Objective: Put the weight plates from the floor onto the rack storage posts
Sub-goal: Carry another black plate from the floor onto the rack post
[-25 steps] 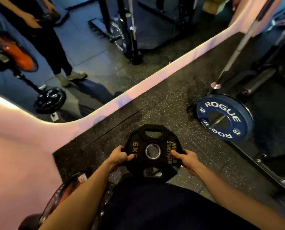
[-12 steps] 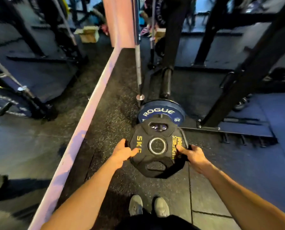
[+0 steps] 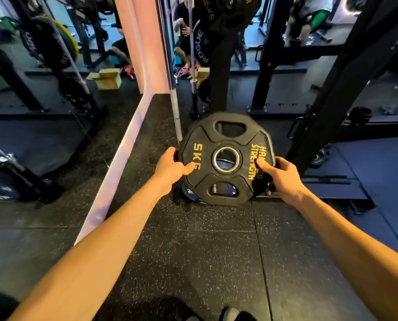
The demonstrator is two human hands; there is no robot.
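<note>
Just in front of the black steel rack upright (image 3: pixel 219 72), a black rubber-coated 5 kg weight plate with yellow lettering and a steel-ringed centre hole (image 3: pixel 226 158) is held off the speckled black rubber floor (image 3: pixel 193 251), face turned up toward the camera. The left hand (image 3: pixel 170 169) grips the plate's left edge, thumb pressed on the face by the "5KG" mark, the other fingers curled behind the rim. The right hand (image 3: pixel 283 176) holds the opposite edge likewise, thumb laid over the brand lettering and fingers wrapped out of sight.

Beneath the plate, at the foot of the upright, a blue plate (image 3: pixel 226 189) shows through the hand slot and centre hole; whether it sits on a low post or on the floor cannot be told. High on the upright, dark plates (image 3: pixel 230 10) already hang stored.

By my reading, the task stands midway for this plate: lifted and carried to the rack, but not yet threaded onto any post. Lining its hole up with a peg and sliding it home remains.
</note>
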